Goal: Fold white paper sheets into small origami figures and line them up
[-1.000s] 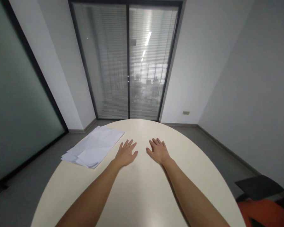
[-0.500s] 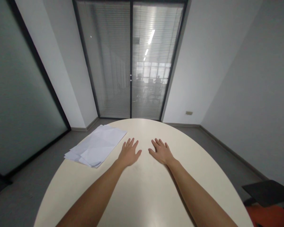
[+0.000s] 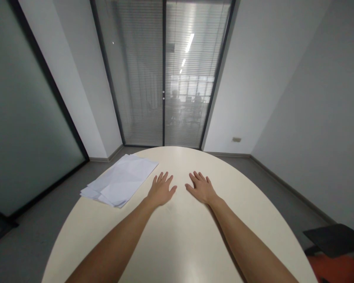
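Palm down on the pale round-ended table, my left hand lies with its fingers spread and holds nothing. My right hand rests in the same way a short distance to its right, also open, with a gap between the two thumbs. Several loose sheets of white paper are stacked unevenly to the left of my left hand, which does not touch them.
Beyond the table's far edge stands a glass door with blinds. A frosted glass panel is on the left. At the lower right is a chair with a black back and a red seat. A wall socket sits low on the wall.
Both hands and the paper stay in place. Only the camera's view has shifted very slightly.
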The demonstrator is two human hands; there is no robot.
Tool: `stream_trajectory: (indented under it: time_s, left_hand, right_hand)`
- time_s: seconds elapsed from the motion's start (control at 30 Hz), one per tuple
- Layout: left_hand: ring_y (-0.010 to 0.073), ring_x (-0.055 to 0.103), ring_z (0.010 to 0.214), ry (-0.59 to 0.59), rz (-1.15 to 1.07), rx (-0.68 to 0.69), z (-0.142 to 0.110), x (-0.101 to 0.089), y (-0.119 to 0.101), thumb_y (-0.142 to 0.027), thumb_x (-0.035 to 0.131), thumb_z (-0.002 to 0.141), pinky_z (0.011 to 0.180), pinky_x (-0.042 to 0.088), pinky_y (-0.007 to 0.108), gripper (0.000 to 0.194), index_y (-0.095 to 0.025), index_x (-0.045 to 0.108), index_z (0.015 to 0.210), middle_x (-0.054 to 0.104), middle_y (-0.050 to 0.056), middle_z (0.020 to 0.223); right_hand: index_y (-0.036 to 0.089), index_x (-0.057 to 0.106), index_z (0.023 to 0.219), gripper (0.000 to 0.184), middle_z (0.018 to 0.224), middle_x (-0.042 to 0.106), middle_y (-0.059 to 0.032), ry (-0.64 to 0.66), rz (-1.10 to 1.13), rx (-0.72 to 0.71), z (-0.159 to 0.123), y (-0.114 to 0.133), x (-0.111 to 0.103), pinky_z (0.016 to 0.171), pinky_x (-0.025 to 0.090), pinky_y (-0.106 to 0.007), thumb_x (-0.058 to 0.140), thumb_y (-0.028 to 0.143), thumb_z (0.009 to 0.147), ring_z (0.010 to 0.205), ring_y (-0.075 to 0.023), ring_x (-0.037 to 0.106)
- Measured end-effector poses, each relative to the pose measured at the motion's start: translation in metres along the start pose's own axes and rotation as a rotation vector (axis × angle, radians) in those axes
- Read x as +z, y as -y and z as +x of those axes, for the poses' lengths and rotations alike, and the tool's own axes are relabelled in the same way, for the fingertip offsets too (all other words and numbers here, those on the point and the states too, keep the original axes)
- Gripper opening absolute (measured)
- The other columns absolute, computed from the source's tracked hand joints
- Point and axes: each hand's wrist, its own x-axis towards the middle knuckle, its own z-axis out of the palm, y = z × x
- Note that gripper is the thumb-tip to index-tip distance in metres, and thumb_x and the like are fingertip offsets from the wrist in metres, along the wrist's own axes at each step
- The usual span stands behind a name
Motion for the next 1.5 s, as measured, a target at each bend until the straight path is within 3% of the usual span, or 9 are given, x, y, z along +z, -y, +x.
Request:
stream_trajectory:
  time_s: [1.27,1.5]
  left_hand:
    - [0.0326,0.021,0.151,-0.01,0.009,0.008,0.0,0.0012,0.0005,-0.054,0.033,0.1,0.121,0.019,0.054,0.061,-0.022,0.041,0.151,0.031,0.011,0.162]
    - [0.0318,0.031,0.147,-0.088,-0.005,-0.009,-0.0018,-0.0017,-0.0021,-0.052,0.041,0.097,0.12,0.024,0.05,0.06,-0.019,0.047,0.146,0.041,0.011,0.157]
  right_hand:
    - [0.018,0.033,0.156,0.074,0.164,0.024,-0.0134,0.013,-0.013,-0.011,-0.0012,-0.0016,-0.0024,0.118,0.011,-0.058,0.038,0.061,0.096,0.152,-0.0348,0.016]
    - [0.02,0.033,0.156,0.073,0.165,0.024,-0.0128,0.022,-0.025,-0.001,-0.0009,-0.0003,-0.0019,0.118,0.011,-0.056,0.038,0.061,0.096,0.152,-0.034,0.016]
